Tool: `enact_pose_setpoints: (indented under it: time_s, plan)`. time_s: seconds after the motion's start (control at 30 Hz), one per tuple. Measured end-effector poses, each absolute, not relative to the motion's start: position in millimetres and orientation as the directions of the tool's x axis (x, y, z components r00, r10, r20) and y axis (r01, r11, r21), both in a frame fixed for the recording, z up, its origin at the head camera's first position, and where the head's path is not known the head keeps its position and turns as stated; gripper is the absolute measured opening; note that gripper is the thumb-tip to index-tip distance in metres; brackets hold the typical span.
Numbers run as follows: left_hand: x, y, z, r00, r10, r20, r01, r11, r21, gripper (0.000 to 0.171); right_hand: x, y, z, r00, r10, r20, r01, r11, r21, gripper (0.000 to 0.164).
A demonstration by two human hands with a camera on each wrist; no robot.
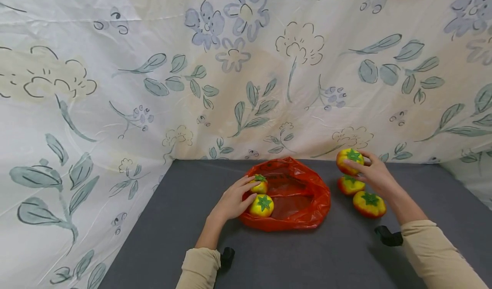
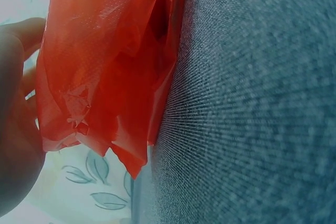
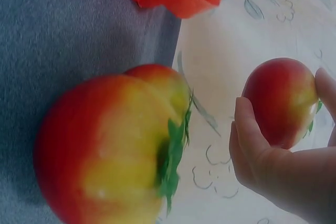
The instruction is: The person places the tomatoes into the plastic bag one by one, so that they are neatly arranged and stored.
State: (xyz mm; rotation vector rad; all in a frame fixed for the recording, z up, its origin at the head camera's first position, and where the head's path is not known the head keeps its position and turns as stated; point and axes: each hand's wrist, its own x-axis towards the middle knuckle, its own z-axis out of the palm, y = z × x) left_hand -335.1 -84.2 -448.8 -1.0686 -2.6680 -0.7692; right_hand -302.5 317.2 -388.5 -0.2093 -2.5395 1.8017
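Note:
A red plastic bag (image 1: 320,195) lies with its mouth wide. Two yellow-red tomatoes (image 1: 262,206) with green star-shaped tops sit at its left inner side. My left hand (image 1: 232,198) reaches over the left rim, fingers and thumb round the farther tomato (image 1: 261,187); in the left wrist view the bag (image 2: 100,66) hides the fingertips. To the right, my right hand (image 1: 374,173) grips another tomato (image 1: 349,161) between thumb and fingers, raised off the table. Just below and nearer lie two more tomatoes (image 1: 370,205), large in the right wrist view.
The dark grey tabletop (image 1: 292,259) carries the bag and tomatoes. A floral cloth (image 1: 246,88) hangs behind it and along the left side. Each wrist carries a black strap piece (image 1: 389,236), close to the sleeve cuff.

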Motion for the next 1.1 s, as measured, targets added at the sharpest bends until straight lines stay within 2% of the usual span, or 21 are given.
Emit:
enact_pose_setpoints:
  time_s: [0.33,1.1]
  plan:
    - [-335,-85,-449,-0.728,0.599,0.333,0.684,0.605,0.407,0.043,-307,297,-384,-0.995,0.067,-0.068,0.084,0.265,-0.961,0.103]
    - [-337,-86,-450,-0.722,0.605,0.336,0.69,0.594,0.415,0.042,-314,264,-382,-0.995,-0.014,-0.103,0.096,0.255,-0.962,0.098]
